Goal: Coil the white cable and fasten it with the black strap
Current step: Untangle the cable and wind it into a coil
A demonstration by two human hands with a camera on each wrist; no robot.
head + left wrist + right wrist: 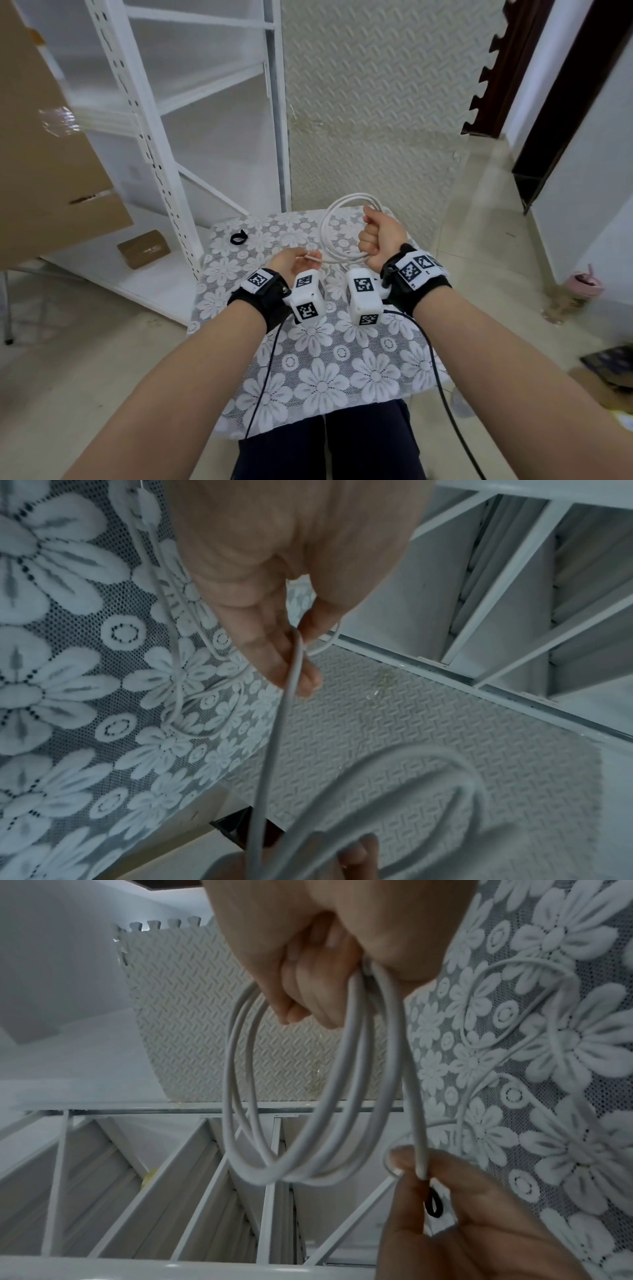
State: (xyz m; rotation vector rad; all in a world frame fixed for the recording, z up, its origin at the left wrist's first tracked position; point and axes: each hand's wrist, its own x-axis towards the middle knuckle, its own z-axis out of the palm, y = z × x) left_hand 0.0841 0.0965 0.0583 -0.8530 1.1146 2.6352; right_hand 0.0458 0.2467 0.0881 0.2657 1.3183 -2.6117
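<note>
Several loops of white cable (337, 219) gathered above counter (342, 370), gripped in fist of right hand (378, 236). Loose tail fed in by left hand (291, 262), pinched between fingers (291, 666), just left of coil. Step in hand, by judgement: coiling, nearly complete. Next: wind remaining tail, then fetch black strap (238, 237), lying well left of coil.

Your hands work above a small table draped in grey-and-white flowered lace cloth (318, 373). Left of it, the white metal shelving rack (161, 144) stands just beside the table edge and blocks sideways reach. The loose white cable (337, 219) loops over the far end, while the black strap (238, 237) lies near the far left corner, apart from the loops.
</note>
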